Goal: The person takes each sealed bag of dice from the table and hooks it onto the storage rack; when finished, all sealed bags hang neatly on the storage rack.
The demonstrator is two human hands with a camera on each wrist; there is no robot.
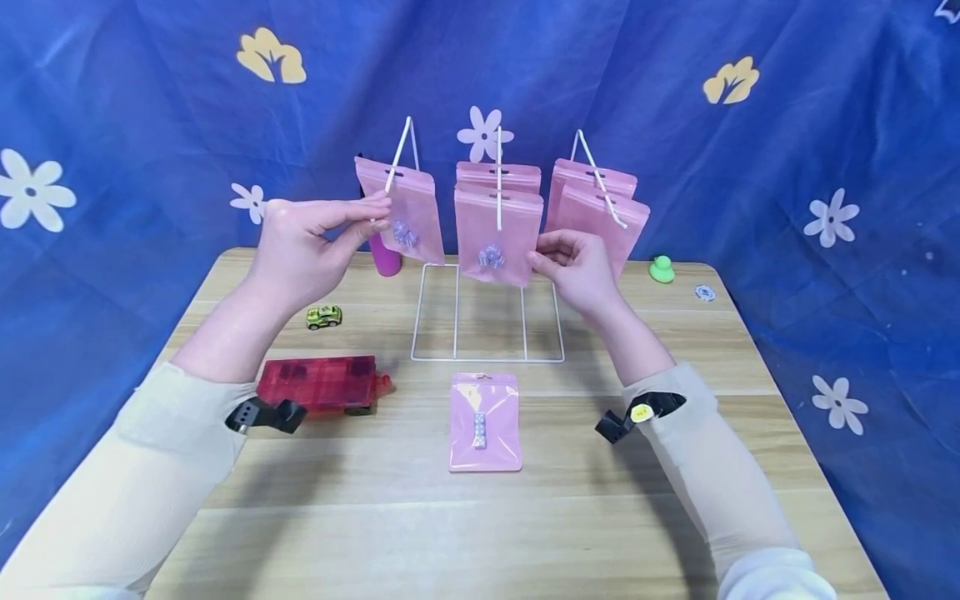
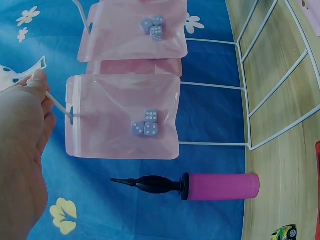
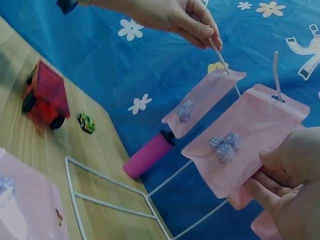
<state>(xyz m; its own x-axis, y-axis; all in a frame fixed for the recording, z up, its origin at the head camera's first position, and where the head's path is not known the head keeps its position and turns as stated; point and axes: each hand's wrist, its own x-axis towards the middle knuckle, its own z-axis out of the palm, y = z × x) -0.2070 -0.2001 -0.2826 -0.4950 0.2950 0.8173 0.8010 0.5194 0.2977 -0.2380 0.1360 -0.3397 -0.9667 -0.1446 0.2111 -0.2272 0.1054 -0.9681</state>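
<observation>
Pink zip bags hang from the hooks of a white wire rack (image 1: pixel 487 360). My left hand (image 1: pixel 307 246) pinches the front end of the left hook (image 2: pixel 57 103), which carries one bag (image 2: pixel 105 120) with blue-purple dice inside. On the middle hook hang two bags, one behind the other. My right hand (image 1: pixel 577 267) pinches the lower right side of the front middle bag (image 3: pixel 210 160) between thumb and fingers; dice sit low in it. Two more bags (image 1: pixel 600 218) hang from the right hook, partly behind my right hand. Another bag (image 1: pixel 502 425), with dice stacked in a column, lies flat on the table.
A red see-through toy vehicle (image 1: pixel 318 383) and a small green toy car (image 1: pixel 324 317) stand on the left. Behind the left hook is a magenta hand pump (image 2: pixel 222 187). At the back right are a green duck (image 1: pixel 662 269) and a round chip (image 1: pixel 705 292).
</observation>
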